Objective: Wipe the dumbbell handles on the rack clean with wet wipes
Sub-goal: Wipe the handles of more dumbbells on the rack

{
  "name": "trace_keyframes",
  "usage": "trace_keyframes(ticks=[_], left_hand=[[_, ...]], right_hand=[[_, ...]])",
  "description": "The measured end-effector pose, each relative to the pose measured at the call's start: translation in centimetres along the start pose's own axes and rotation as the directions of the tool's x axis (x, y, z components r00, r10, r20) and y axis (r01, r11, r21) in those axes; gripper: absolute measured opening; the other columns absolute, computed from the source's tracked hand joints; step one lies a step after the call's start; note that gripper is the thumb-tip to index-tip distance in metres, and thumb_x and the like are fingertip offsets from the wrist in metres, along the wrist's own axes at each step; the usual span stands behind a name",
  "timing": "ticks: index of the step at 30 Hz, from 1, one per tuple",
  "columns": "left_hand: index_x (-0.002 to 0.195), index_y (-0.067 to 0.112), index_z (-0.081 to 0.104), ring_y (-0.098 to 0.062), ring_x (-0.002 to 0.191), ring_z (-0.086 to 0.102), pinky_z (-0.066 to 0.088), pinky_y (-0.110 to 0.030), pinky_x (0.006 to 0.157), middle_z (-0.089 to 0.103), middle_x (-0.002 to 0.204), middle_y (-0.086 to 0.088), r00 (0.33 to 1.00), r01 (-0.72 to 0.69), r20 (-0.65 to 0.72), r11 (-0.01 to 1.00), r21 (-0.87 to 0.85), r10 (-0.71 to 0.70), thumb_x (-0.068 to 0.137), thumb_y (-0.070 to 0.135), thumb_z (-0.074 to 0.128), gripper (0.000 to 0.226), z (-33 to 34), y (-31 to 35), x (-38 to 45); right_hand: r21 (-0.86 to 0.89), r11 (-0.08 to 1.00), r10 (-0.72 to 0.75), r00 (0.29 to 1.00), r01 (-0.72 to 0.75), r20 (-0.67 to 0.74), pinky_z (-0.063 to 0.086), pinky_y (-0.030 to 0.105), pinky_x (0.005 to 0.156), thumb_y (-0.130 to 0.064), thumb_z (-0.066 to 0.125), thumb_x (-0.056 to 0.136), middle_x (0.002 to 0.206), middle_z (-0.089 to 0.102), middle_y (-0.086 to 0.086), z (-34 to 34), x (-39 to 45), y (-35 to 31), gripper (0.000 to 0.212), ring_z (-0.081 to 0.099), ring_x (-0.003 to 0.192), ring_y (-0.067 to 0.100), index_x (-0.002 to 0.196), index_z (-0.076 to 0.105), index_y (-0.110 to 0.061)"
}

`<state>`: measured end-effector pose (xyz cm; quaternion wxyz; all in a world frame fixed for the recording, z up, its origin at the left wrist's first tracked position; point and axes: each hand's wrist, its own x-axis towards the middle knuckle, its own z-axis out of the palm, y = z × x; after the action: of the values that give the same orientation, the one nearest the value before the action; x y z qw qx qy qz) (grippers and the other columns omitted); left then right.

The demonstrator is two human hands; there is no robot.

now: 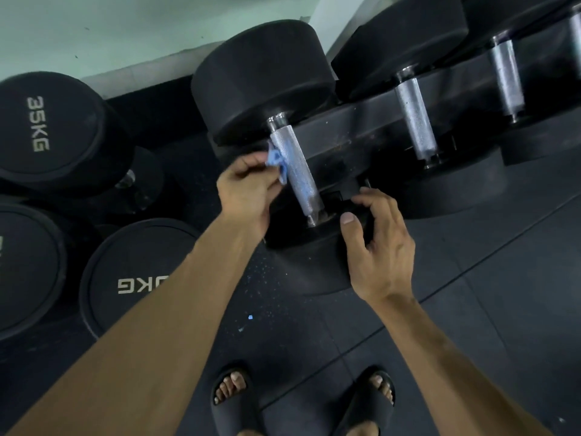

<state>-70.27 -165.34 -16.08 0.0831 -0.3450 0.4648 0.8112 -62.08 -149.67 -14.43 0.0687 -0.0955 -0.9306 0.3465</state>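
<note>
A large black dumbbell lies on the rack (352,127), its knurled silver handle (298,177) running from the far head (261,77) down to the near head (301,234). My left hand (248,193) pinches a crumpled blue wet wipe (276,162) against the handle's left side. Blue smears show on the lower handle. My right hand (377,247) grips the rim of the near head, thumb on its face, fingers curled over the top.
Two more dumbbells with silver handles (415,121) (506,80) sit to the right on the rack. Black dumbbells marked 35KG (37,124) and others stand on the floor at left. Bits of blue wipe (250,316) lie on the dark rubber floor by my sandalled feet (301,401).
</note>
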Motion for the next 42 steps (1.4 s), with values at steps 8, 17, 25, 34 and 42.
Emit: trace_keyframes(ticks=[8, 17, 25, 34, 42], left_hand=[[0.083, 0.007, 0.068, -0.018, 0.078, 0.070, 0.060, -0.027, 0.069, 0.072, 0.086, -0.009, 0.983, -0.023, -0.182, 0.980, -0.196, -0.013, 0.086, -0.021, 0.053, 0.032, 2.5, 1.6, 1.2], [0.080, 0.009, 0.068, -0.012, 0.070, 0.072, 0.059, -0.024, 0.067, 0.072, 0.080, -0.005, 0.961, -0.170, -0.190, 0.972, 0.160, 0.200, 0.082, -0.013, 0.068, 0.022, 2.0, 1.7, -0.6], [0.076, 0.012, 0.072, -0.019, 0.079, 0.074, 0.060, -0.032, 0.074, 0.076, 0.085, -0.005, 0.963, -0.183, -0.131, 0.931, 0.314, 0.234, 0.079, -0.009, 0.073, 0.021, 1.1, -0.4, -2.0], [0.083, 0.016, 0.074, -0.002, 0.074, 0.071, 0.056, -0.016, 0.070, 0.074, 0.083, 0.008, 0.947, -0.264, -0.047, 0.851, 0.454, 0.319, 0.077, -0.002, 0.078, 0.020, 1.4, -0.6, -3.0], [0.079, 0.023, 0.073, -0.003, 0.075, 0.072, 0.058, -0.024, 0.078, 0.075, 0.078, 0.008, 0.911, -0.299, -0.128, 0.841, 0.451, 0.393, 0.076, 0.004, 0.080, 0.021, 2.2, 0.9, -0.3]], right_hand=[[0.000, 1.000, -0.007, 1.000, 0.007, 0.007, 0.040, 0.027, 0.076, -0.056, 0.037, 0.088, 0.127, 0.059, -0.007, 0.1, 0.0, 0.3, 0.054, 0.055, 0.117, 0.013, 0.114, 0.061, -0.015], [0.013, 1.000, -0.005, 1.000, 0.005, 0.005, 0.043, 0.031, 0.086, -0.054, 0.039, 0.088, 0.127, 0.060, -0.003, 0.1, 0.1, 0.3, 0.054, 0.052, 0.124, 0.015, 0.113, 0.063, -0.013], [0.012, 1.000, 0.010, 1.000, -0.010, 0.015, 0.043, 0.032, 0.084, -0.055, 0.039, 0.087, 0.127, 0.060, -0.003, 0.0, 0.0, 0.2, 0.054, 0.054, 0.119, 0.016, 0.113, 0.063, -0.014], [0.027, 1.000, 0.004, 1.000, -0.005, 0.009, 0.040, 0.030, 0.082, -0.054, 0.040, 0.087, 0.126, 0.061, -0.004, 0.0, 0.1, 0.2, 0.052, 0.054, 0.118, 0.016, 0.111, 0.064, -0.014], [0.035, 0.999, 0.009, 1.000, -0.010, 0.014, 0.038, 0.029, 0.084, -0.053, 0.041, 0.086, 0.126, 0.060, -0.005, 0.1, 0.1, 0.3, 0.050, 0.052, 0.120, 0.015, 0.110, 0.063, -0.014]])
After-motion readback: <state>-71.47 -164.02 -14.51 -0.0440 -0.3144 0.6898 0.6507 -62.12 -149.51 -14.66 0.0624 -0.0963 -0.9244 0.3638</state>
